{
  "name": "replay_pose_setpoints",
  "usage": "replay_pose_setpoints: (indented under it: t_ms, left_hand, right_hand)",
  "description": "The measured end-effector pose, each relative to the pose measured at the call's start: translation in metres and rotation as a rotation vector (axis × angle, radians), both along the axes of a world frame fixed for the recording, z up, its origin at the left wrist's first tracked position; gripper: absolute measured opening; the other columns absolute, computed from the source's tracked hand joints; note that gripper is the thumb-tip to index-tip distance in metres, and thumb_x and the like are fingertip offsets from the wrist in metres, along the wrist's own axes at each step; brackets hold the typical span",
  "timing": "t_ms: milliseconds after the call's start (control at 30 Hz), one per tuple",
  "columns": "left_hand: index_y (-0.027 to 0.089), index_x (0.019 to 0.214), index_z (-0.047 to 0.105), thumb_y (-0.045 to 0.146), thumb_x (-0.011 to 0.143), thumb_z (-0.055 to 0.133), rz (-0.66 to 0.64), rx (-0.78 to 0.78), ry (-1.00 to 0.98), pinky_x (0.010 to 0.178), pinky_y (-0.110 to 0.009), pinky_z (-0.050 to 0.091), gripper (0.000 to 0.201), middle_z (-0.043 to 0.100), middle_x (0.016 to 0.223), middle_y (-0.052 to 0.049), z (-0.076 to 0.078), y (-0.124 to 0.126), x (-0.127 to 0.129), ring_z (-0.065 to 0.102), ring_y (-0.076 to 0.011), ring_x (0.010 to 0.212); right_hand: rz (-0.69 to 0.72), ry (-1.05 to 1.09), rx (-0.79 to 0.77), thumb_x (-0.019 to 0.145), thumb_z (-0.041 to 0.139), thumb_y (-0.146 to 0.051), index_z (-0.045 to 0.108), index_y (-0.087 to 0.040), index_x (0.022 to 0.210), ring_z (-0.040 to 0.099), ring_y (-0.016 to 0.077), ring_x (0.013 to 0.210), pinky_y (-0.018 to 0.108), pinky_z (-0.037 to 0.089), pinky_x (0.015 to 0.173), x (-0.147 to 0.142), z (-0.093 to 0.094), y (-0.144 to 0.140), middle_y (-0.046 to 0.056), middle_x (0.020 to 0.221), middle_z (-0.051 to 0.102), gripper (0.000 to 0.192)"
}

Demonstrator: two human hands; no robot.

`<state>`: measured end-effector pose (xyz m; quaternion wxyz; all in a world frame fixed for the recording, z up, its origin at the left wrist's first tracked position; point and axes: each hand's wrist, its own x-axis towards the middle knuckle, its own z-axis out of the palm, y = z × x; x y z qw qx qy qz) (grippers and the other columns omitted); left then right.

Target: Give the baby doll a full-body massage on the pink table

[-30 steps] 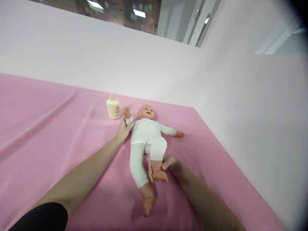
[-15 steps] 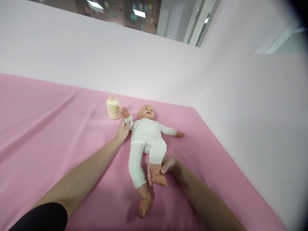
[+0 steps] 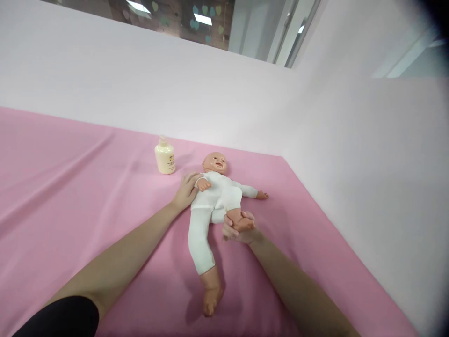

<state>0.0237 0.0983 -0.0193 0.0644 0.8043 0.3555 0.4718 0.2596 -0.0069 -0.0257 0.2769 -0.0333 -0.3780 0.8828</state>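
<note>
A baby doll [image 3: 200, 234] in a white top and trousers lies on its back, head toward the wall. My left hand [image 3: 185, 191] is closed on the doll's arm at the left, and this arm is folded in over the chest. Part of that arm is hidden behind my fingers. My right hand [image 3: 242, 230] wraps round the ankle of one leg, holding it raised with the knee bent toward the belly. The doll's other leg lies stretched out, and its other arm reaches out to the right.
A cream pump bottle [image 3: 164, 158] stands left of the doll's head. Pink sheeting [image 3: 87, 196] with some folds covers the surface. White walls [image 3: 175, 93] rise behind and on the right, with a window [image 3: 168, 18] above the back one.
My left hand has brought the doll's arm inward from beside the head onto the chest. My right hand has pushed the held leg up toward the belly, bending its knee more.
</note>
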Motion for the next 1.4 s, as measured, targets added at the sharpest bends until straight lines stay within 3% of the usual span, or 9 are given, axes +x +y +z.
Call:
replay_pose_setpoints:
  t_ms: [167,467,633,867,1033,1133,1400]
  left_hand:
    - [0.023,0.12,0.054,0.019,0.088,0.038,-0.064,0.014,0.198,0.101,-0.045,0.034,0.036,0.047,0.128,-0.01,0.005,-0.004,0.001,0.039,-0.0248,0.12]
    - [0.025,0.113,0.06,0.017,0.086,0.04,-0.083,0.069,0.275,0.1,-0.047,0.035,0.035,0.05,0.126,-0.009,0.007,-0.003,0.003,0.04,-0.025,0.118]
    - [0.024,0.113,0.061,0.018,0.086,0.039,-0.088,0.086,0.271,0.1,-0.047,0.035,0.035,0.05,0.126,-0.01,0.007,-0.003,0.003,0.04,-0.0253,0.118]
    - [0.023,0.12,0.055,0.019,0.087,0.038,-0.064,0.001,0.191,0.102,-0.045,0.033,0.036,0.048,0.128,-0.01,0.004,-0.004,0.002,0.039,-0.0246,0.121]
    - [0.019,0.115,0.05,0.024,0.088,0.039,0.022,-0.051,-0.09,0.1,-0.045,0.035,0.03,0.053,0.115,-0.01,-0.004,0.006,0.0,0.046,-0.0235,0.111]
    - [0.018,0.107,0.049,0.025,0.087,0.04,0.067,-0.101,-0.284,0.097,-0.044,0.038,0.023,0.054,0.106,-0.009,-0.011,0.016,-0.002,0.049,-0.0221,0.103]
    - [0.022,0.117,0.04,0.026,0.087,0.04,0.101,-0.288,-0.53,0.104,-0.041,0.035,0.03,0.05,0.118,-0.009,-0.017,0.022,-0.005,0.047,-0.0197,0.115]
  right_hand:
    - [-0.203,-0.082,-0.177,0.082,0.034,-0.053,0.046,-0.017,0.083,0.029,0.0111,0.049,0.027,0.042,0.059,0.0,0.012,0.002,-0.004,0.052,0.041,0.038]
    - [-0.219,-0.122,-0.225,0.086,0.028,-0.052,0.051,-0.014,0.085,0.03,0.0099,0.047,0.024,0.043,0.052,0.001,0.012,0.003,-0.002,0.054,0.044,0.044]
    - [-0.195,-0.124,-0.201,0.084,0.034,-0.051,0.053,-0.013,0.087,0.032,0.009,0.046,0.023,0.045,0.052,0.0,0.012,0.003,-0.002,0.055,0.046,0.043]
    - [-0.184,-0.142,-0.143,0.085,0.032,-0.053,0.049,-0.015,0.086,0.033,0.0097,0.047,0.026,0.044,0.055,0.0,0.01,0.001,-0.002,0.055,0.046,0.042]
    - [-0.083,-0.185,-0.015,0.08,0.039,-0.056,0.048,-0.014,0.087,0.045,0.0121,0.05,0.032,0.047,0.059,0.001,0.006,-0.003,0.001,0.059,0.052,0.043]
    - [0.063,-0.238,0.073,0.073,0.048,-0.055,0.05,-0.013,0.086,0.055,0.017,0.055,0.037,0.048,0.06,0.001,0.004,-0.005,0.007,0.066,0.059,0.044]
    - [0.408,-0.197,0.11,0.063,0.064,-0.043,0.055,-0.007,0.097,0.065,0.0245,0.07,0.036,0.051,0.063,0.001,-0.005,-0.003,0.016,0.085,0.067,0.051]
